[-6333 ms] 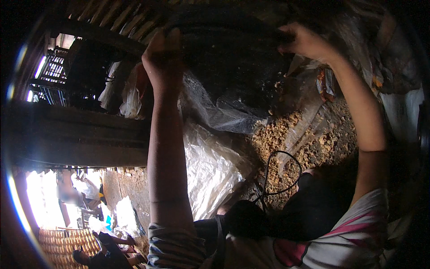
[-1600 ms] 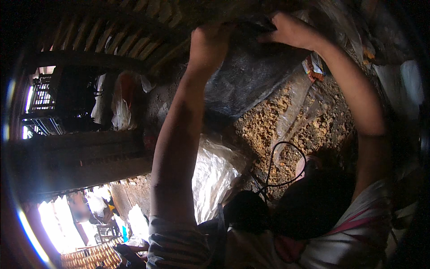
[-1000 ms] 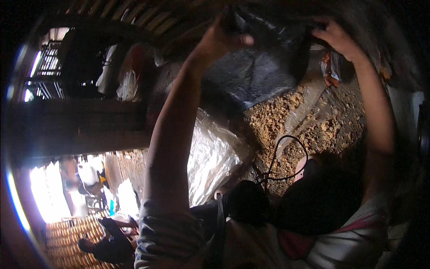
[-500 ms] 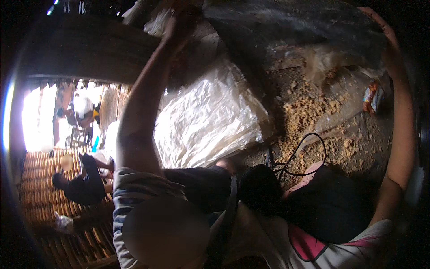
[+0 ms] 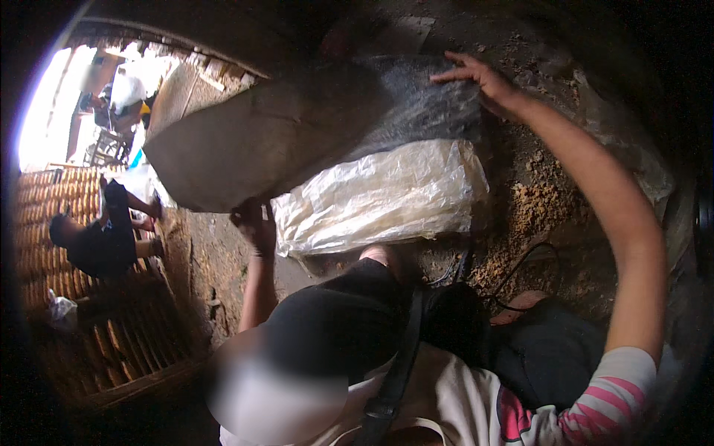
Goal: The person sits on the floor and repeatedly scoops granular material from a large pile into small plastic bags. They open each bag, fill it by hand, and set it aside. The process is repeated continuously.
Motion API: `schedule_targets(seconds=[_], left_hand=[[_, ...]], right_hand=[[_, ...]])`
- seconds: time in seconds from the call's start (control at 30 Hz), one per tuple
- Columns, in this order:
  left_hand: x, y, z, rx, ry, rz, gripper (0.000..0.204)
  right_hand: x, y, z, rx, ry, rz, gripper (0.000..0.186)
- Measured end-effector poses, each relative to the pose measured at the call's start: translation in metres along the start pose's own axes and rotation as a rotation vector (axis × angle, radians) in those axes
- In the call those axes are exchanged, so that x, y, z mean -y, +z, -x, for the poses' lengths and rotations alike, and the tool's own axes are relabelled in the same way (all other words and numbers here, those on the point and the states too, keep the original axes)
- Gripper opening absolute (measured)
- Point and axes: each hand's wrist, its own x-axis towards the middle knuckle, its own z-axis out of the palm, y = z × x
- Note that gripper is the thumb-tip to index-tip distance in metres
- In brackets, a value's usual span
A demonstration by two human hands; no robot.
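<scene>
A long dark grey plastic sheet (image 5: 260, 137) stretches across the middle, partly over a crinkled, whitish translucent plastic sheet (image 5: 379, 193) that lies nearer to me. My left hand (image 5: 256, 225) is at the near left edge of the dark sheet, its fingers closed on that edge. At the far right end, my right hand (image 5: 487, 83) rests against the dark sheet with its fingers stretched out and apart. Part of the whitish sheet is hidden under the dark one.
Brown crumbly material (image 5: 547, 197) is scattered on the ground to the right, near a looped black cord (image 5: 532, 253). On the left, a person in dark clothes (image 5: 100, 241) is on a slatted floor (image 5: 44, 208) beside a small white plastic bag (image 5: 62, 311). A chair (image 5: 108, 149) stands by the bright opening.
Both hands have come nearer to me, the left dropping to the near edge. The dark sheet has come down and now lies over the far part of the whitish sheet. The view has shifted.
</scene>
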Motion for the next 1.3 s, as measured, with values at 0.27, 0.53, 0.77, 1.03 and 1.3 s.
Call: schedule_targets(seconds=[0.27,0.53,0.77,1.03,1.3], left_hand=[[-0.077,0.037,0.127,0.310,0.064,0.217,0.016],[-0.082,0.042,0.114,0.478,-0.092,0.459,0.016],[-0.089,0.044,0.111,0.505,-0.327,0.729,0.019],[-0.089,0.045,0.139,0.367,-0.845,1.058,0.007],[-0.122,-0.027,0.073,0.520,-0.242,0.598,0.004]], right_hand=[[-0.038,0.079,0.038,0.081,0.386,0.384,0.045],[-0.030,0.074,0.028,-0.396,-0.125,0.427,0.037],[-0.035,0.062,0.025,-0.484,-0.068,0.389,0.027],[-0.098,-0.030,0.130,-0.349,0.189,0.801,0.043],[-0.122,-0.138,0.250,-0.391,0.799,0.852,0.082]])
